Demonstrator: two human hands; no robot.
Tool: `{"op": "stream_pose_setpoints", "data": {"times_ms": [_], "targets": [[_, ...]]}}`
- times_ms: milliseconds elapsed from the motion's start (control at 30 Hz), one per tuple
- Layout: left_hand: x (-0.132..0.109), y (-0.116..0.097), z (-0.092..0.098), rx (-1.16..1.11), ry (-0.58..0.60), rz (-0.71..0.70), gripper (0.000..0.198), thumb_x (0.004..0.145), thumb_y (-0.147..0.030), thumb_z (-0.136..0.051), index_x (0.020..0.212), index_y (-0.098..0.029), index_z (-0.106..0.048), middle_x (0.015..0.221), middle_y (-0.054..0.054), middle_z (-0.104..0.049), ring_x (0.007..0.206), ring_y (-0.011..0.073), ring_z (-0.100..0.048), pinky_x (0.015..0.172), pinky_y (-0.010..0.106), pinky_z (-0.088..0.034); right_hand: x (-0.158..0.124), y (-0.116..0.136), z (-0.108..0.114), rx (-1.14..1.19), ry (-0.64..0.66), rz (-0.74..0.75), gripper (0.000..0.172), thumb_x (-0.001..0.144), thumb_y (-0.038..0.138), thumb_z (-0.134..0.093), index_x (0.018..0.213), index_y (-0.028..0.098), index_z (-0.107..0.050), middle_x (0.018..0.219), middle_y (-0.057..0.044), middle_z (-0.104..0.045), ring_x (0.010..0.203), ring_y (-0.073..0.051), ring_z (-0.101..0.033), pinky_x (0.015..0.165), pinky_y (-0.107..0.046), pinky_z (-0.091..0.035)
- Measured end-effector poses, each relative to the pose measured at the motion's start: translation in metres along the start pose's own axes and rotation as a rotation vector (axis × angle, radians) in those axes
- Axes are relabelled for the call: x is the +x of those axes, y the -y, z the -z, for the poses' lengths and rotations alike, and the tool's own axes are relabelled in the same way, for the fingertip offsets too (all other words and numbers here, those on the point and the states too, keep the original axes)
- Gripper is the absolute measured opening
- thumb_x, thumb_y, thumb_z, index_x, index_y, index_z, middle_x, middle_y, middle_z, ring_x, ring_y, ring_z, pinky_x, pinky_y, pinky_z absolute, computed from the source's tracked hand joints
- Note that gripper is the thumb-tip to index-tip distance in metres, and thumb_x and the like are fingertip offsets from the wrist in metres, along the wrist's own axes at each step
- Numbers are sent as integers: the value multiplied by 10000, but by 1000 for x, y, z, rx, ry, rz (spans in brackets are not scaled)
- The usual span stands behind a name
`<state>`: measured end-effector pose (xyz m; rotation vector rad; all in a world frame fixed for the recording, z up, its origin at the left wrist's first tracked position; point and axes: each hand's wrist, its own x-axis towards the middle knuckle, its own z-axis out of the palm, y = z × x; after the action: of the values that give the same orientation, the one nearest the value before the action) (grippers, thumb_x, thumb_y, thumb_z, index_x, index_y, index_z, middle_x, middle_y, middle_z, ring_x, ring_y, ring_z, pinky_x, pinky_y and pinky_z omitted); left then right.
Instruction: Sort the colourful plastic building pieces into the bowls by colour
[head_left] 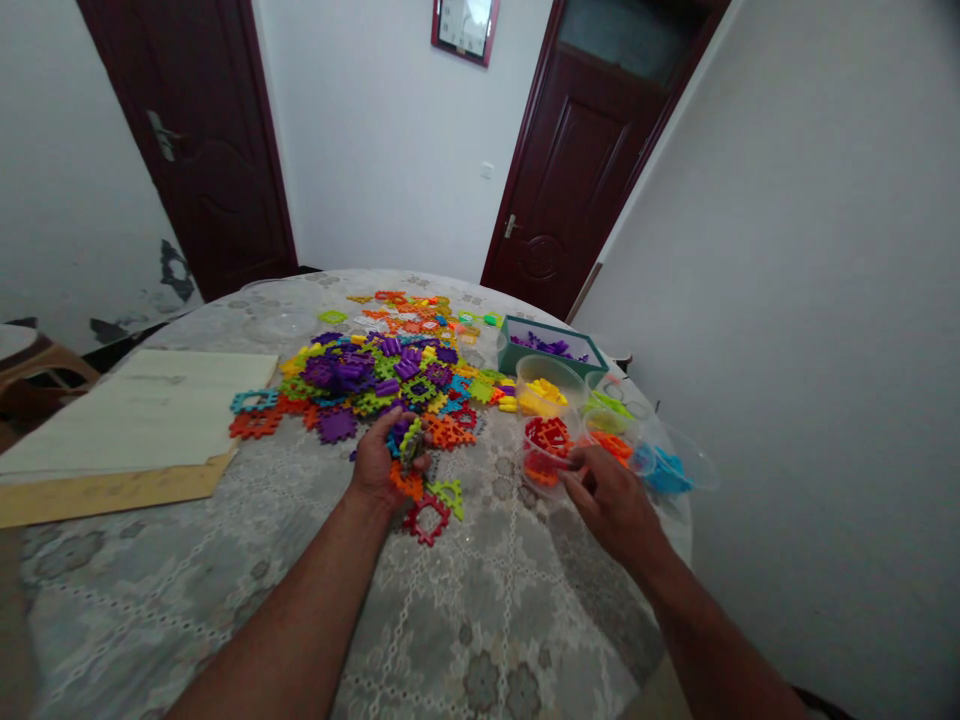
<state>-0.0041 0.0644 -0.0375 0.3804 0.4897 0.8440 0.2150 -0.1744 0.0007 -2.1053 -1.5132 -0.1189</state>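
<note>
A heap of coloured plastic interlocking tiles (382, 375) lies in the middle of the round table. My left hand (382, 460) rests at the heap's near edge, fingers curled around a small bunch of tiles (409, 440), purple and green among them. A red tile (426, 517) and a green tile (448, 494) lie just beside that hand. My right hand (611, 500) reaches to the clear tub of red pieces (546, 447), fingertips pinched at its rim; what they hold is too small to make out.
Clear tubs hold yellow (547, 385), orange (611, 435), green (609, 398) and blue pieces (675, 468). A teal box (517, 345) holds purple ones. Flat boards (127, 420) lie at the left. The table edge (679, 530) and a wall are close on the right.
</note>
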Motion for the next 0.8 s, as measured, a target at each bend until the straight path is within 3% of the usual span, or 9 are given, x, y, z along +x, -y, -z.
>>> {"op": "stream_pose_setpoints", "data": {"times_ms": [167, 400, 500, 633, 800], "targets": [[-1, 2, -2, 21, -8, 3, 139, 847, -299, -685, 855, -165, -650, 718, 35, -692, 570, 183, -676, 342, 217, -387, -33, 6, -35, -43, -60, -60, 110, 1031, 317, -517, 950, 248, -548, 868, -46, -627, 711, -217, -618, 662, -337, -446], [-2, 0, -2, 23, -22, 6, 139, 865, -306, -673, 853, -170, -646, 717, 35, -687, 577, 182, -681, 346, 215, -384, -1, -3, -48, -127, -91, -30, 109, 1029, 297, -510, 971, 231, -574, 916, -72, -637, 804, -239, -635, 715, -355, -499], [-5, 1, -4, 8, -28, 9, 163, 873, -329, -675, 839, -172, -643, 690, 25, -675, 551, 176, -676, 337, 209, -374, 0, -1, -48, -186, -170, 31, 146, 1037, 295, -485, 1081, 228, -607, 1021, -119, -658, 933, -287, -659, 790, -418, -560], [-6, 4, -5, 9, -65, 34, 203, 863, -370, -707, 833, -178, -650, 625, 14, -644, 524, 178, -671, 329, 199, -358, -2, 25, -37, -166, -220, 130, 343, 1029, 299, -519, 1363, 235, -570, 1370, -201, -599, 1257, -366, -602, 944, -528, -586], [-5, 8, -3, 19, -27, 63, 210, 877, -386, -687, 845, -180, -659, 637, 35, -669, 483, 160, -630, 336, 200, -368, 16, 83, -29, 95, 2, 251, 296, 1030, 237, -551, 1320, 252, -608, 1243, -140, -683, 1140, -295, -679, 954, -462, -605]]}}
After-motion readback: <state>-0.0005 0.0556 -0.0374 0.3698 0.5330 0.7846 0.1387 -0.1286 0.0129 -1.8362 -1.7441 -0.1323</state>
